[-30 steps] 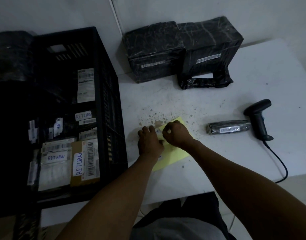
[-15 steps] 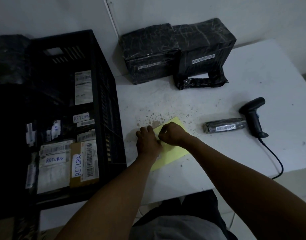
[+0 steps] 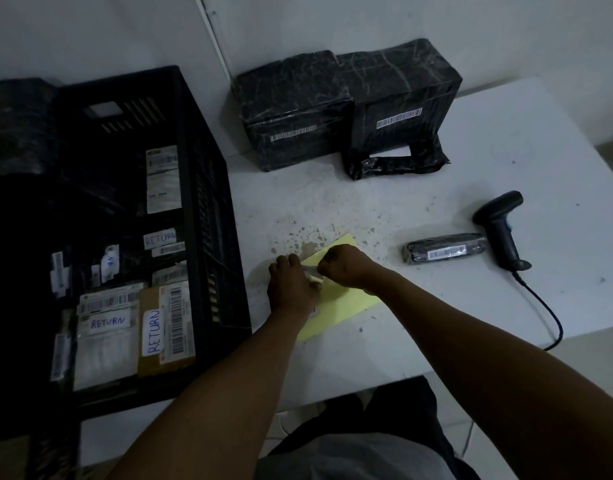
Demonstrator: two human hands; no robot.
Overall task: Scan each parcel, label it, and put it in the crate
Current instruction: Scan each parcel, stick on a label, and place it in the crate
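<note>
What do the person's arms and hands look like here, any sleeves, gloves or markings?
Both forearms are bare up to the frame edge: no sleeves show. The left hand and right hand wear no gloves, and no rings, watch or markings are visible. The light is dim, so fine detail is lost.

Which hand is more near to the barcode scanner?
Right. The right hand works on the yellow sheet, left of the scanner; the left hand lies farther left.

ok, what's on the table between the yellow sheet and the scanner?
Head view: one small black-wrapped parcel with a barcode label lies between the yellow sheet and the scanner, close beside the scanner. The rest is speckled white table.
</note>
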